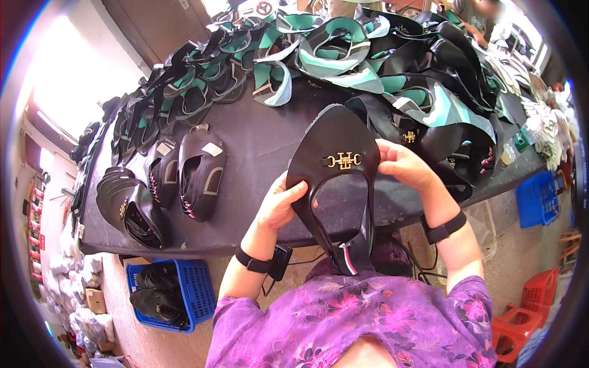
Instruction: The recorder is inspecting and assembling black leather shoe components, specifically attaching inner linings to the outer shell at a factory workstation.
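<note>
A black shoe upper (328,138) with a gold metal ornament across its front is held up between my two hands, over the table's near edge. Its opening faces me, and a striped tab shows at the heel end. My left hand (281,203) grips its left side, thumb on the black surface. On the other side my right hand (406,163) pinches the edge, its fingertips partly behind the upper. Just beyond my right hand lie more black uppers (451,144), some with the same gold ornament.
Many uppers with green linings (334,52) are heaped along the back of the dark table (257,147). Stacked uppers (132,208) and stitched ones (202,172) stand at left. A blue basket (199,294) holding black uppers is below; a blue crate (537,199) and red stools (518,331) are right.
</note>
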The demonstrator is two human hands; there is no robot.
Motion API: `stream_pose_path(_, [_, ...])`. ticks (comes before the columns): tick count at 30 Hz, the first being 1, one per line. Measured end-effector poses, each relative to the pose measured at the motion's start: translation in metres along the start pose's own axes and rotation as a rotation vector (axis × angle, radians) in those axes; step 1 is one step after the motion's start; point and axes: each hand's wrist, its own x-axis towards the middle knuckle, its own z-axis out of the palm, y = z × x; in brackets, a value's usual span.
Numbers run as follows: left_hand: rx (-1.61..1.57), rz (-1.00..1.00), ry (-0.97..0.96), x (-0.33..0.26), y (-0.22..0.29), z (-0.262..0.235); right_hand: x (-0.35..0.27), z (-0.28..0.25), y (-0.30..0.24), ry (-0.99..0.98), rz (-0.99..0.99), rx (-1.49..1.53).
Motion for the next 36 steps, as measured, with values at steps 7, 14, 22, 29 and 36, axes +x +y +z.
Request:
stream_pose_path(7, [0.080, -0.033, 0.169, -0.002, 0.011, 0.005, 0.003, 0.011, 0.010, 0.070, -0.049, 0.042])
stream_pose_path(14, [0.060, -0.001, 0.164, 0.000, 0.013, 0.004, 0.001, 0.026, 0.008, 0.185, -0.177, 0.064])
stream_pose_path(22, [0.243, -0.007, 0.110, -0.003, 0.023, 0.015, -0.009, 0.012, -0.007, 0.066, 0.104, 0.146])
stream_pose_path(29, [0.287, 0.014, 0.076, -0.003, 0.033, 0.025, -0.016, 0.026, -0.036, -0.208, 0.187, -0.082])
stream_pose_path(36, [0.325, 0.063, 0.011, -0.009, 0.045, 0.029, -0.026, 0.038, -0.027, -0.068, 0.098, -0.123])
